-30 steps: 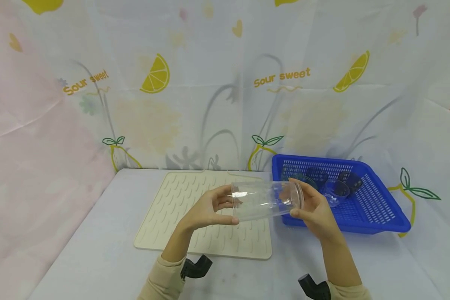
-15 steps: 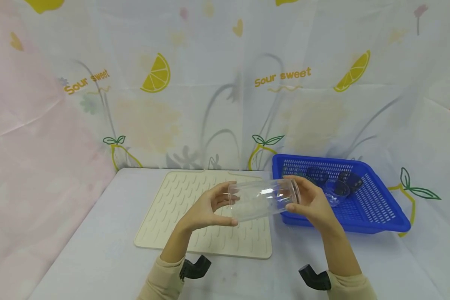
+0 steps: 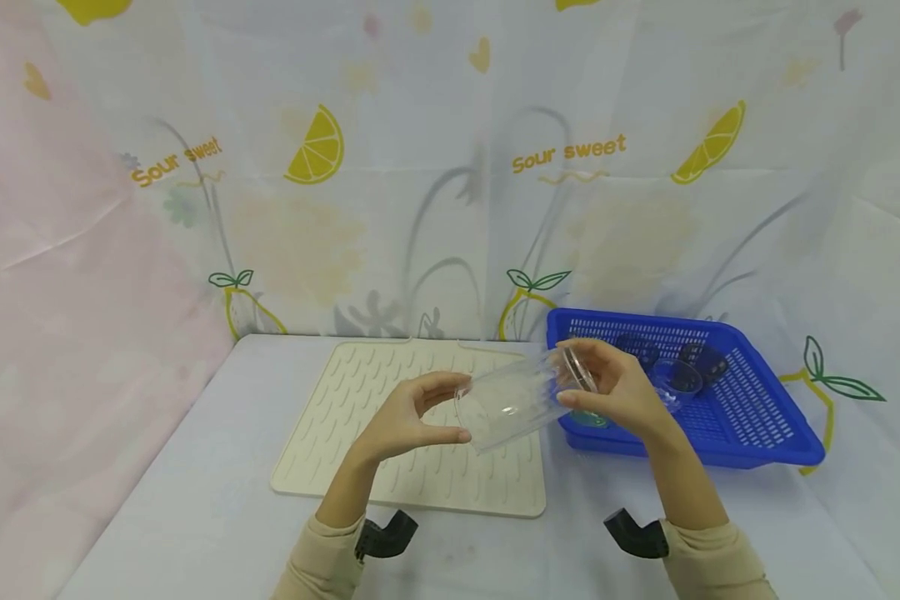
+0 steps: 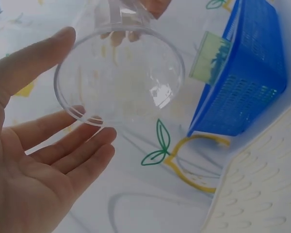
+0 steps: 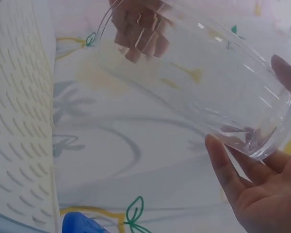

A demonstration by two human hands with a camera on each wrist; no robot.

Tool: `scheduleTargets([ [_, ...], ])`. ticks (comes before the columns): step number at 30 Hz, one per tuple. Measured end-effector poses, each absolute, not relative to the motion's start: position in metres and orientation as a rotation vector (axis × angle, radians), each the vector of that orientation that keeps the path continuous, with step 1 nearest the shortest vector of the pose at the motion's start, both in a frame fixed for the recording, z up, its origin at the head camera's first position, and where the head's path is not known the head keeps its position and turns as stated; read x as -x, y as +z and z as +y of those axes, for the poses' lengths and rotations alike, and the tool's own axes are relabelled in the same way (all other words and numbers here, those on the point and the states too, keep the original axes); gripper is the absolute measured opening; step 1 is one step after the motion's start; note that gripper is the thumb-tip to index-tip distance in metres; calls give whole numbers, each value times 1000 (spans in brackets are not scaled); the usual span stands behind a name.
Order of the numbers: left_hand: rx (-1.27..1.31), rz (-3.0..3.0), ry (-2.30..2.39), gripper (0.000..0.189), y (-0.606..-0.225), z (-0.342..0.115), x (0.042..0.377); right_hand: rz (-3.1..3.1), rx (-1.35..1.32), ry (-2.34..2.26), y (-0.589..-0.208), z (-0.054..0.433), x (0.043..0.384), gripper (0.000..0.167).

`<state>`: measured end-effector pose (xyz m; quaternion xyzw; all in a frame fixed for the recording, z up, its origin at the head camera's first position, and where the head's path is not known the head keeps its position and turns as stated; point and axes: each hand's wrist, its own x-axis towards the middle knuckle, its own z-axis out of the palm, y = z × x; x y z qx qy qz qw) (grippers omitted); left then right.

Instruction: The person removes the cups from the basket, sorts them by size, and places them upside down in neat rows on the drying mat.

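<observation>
A clear drinking glass (image 3: 506,408) is held on its side above the mat, tilted so its thick base sits higher, to the right. My right hand (image 3: 630,396) grips that base end, thumb in front and fingers behind. At the open end my left hand (image 3: 401,421) holds the rim between thumb and fingertips. The left wrist view looks into the round mouth of the glass (image 4: 160,94), with left fingertips right at its edge. In the right wrist view the glass (image 5: 199,87) slants across, and left fingers show through its wall.
A cream ridged drying mat (image 3: 330,433) lies on the white-covered table. At the right stands a blue perforated basket (image 3: 765,417) with a clear glass cup (image 3: 675,382) and dark items inside; a green-patterned piece (image 4: 211,58) shows at its edge. A lemon-print cloth (image 3: 420,217) hangs behind.
The right hand has moved slightly left and up, tilting the base end of the glass upward. The left hand has stayed at the rim, almost in place.
</observation>
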<state>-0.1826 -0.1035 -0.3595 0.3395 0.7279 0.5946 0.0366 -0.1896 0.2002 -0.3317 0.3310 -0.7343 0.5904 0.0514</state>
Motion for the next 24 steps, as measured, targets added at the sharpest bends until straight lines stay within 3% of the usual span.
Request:
scheduleTargets([
  [13, -933, 2467, 1730, 57, -372, -112, 177, -2611, -839, 1343, -312, 192, 209, 67],
  [24, -690, 2923, 1484, 61, -409, -156, 161, -2717, -745, 1240, -311, 191, 238, 75],
])
